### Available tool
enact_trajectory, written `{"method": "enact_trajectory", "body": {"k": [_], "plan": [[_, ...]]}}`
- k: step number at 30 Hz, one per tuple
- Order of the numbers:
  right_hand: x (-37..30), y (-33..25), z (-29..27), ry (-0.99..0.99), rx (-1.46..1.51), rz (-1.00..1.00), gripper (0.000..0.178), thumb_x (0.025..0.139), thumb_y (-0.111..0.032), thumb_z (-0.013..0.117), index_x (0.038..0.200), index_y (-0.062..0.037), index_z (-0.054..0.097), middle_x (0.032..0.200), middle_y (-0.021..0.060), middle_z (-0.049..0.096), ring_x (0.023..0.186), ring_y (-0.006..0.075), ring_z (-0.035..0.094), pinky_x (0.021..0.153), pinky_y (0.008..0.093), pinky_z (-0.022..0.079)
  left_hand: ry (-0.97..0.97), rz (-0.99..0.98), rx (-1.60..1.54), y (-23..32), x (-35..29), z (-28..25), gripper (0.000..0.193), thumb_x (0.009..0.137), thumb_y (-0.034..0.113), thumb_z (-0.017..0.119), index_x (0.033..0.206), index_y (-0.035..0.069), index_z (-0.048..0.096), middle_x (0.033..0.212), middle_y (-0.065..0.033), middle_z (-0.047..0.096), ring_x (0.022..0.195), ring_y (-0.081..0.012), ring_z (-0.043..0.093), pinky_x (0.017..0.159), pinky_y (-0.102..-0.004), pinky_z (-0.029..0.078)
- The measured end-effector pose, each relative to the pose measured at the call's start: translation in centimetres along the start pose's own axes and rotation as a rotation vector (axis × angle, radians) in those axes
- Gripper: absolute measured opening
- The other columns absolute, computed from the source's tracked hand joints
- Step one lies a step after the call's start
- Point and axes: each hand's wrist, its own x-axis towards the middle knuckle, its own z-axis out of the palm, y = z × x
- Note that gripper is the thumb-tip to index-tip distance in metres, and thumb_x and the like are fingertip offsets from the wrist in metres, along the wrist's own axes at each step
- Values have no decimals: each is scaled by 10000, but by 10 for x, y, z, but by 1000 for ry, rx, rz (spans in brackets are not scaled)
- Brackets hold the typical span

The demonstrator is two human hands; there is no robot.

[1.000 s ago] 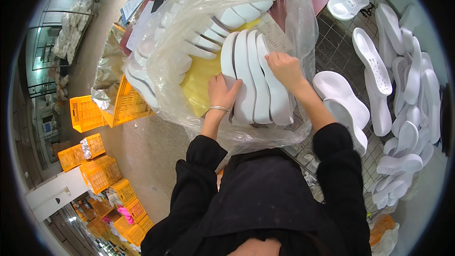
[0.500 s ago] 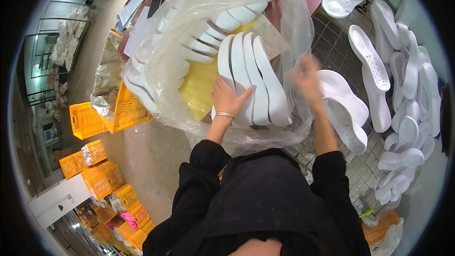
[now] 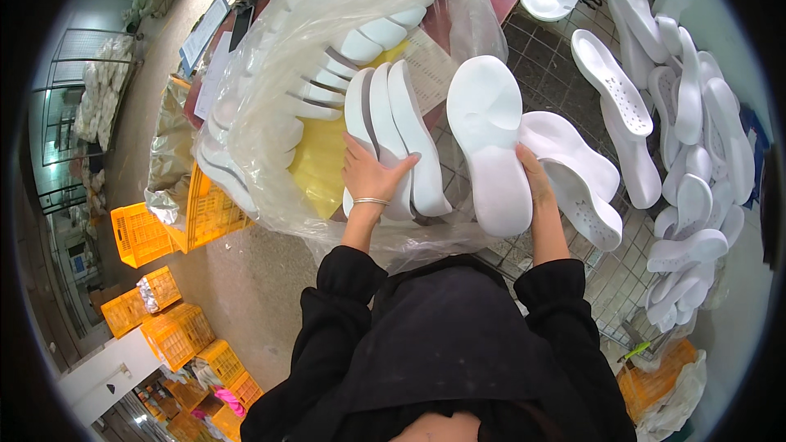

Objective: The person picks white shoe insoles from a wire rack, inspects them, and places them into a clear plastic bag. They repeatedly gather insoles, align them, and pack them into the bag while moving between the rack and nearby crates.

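My right hand grips a white shoe sole by its right edge and holds it up beside the clear plastic bag, its smooth face turned to me. Inside the bag, a row of white soles stands on edge, packed side by side. Across the lower part of that row lies my left hand, thumb spread to the right and fingers on the left side, keeping hold of it. The clear bag gapes wide, with more soles along its far and left sides and a yellow sheet at the bottom.
Loose white soles with perforated faces lie on the grid-like surface to the right, with a larger pile by the wall. Orange crates stand at the left. A clipboard and a phone lie at the far left.
My right hand has taken the rightmost sole out of the row and now holds it up to the right. The left hand stays on the remaining soles. The view has shifted slightly.
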Motion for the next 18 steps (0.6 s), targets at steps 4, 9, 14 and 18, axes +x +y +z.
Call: {"method": "enact_trajectory", "body": {"k": [4, 9, 14, 18], "plan": [[16, 2, 5, -115, -239, -86, 439, 885, -287, 633, 1200, 11, 564, 1090, 81, 640, 925, 149, 619, 781, 282, 505, 10, 19, -20, -11, 1, 3, 1264, 590, 597, 791, 1403, -130, 151, 1243, -319, 480, 1145, -442, 489, 964, -475, 389], [49, 10, 46, -36, -644, 66, 424, 860, -317, 674, 1119, 16, 627, 1100, 105, 633, 914, 165, 617, 770, 293, 490, -204, -10, -294, -43, 29, 2, 1053, 709, 573, 729, 1369, -116, 281, 1279, -314, 479, 1151, -394, 517, 950, -465, 407], [34, 18, 102, -172, -1228, -482, 460, 800, -208, 706, 1208, -22, 603, 992, 157, 546, 897, 296, 565, 788, 335, 460, -214, -331, -671, -68, 45, -12, 683, 946, 513, 457, 1318, -59, 436, 1213, -176, 543, 1075, -219, 536, 893, -336, 444], [16, -12, 99, -322, -1335, -791, 547, 762, 28, 659, 1288, -95, 573, 1066, 124, 538, 979, 288, 558, 846, 339, 462, 65, -151, -1254, -69, -35, -29, 648, 982, 487, 406, 1425, 21, 325, 1347, -146, 481, 1182, -261, 526, 1000, -359, 436]]}}
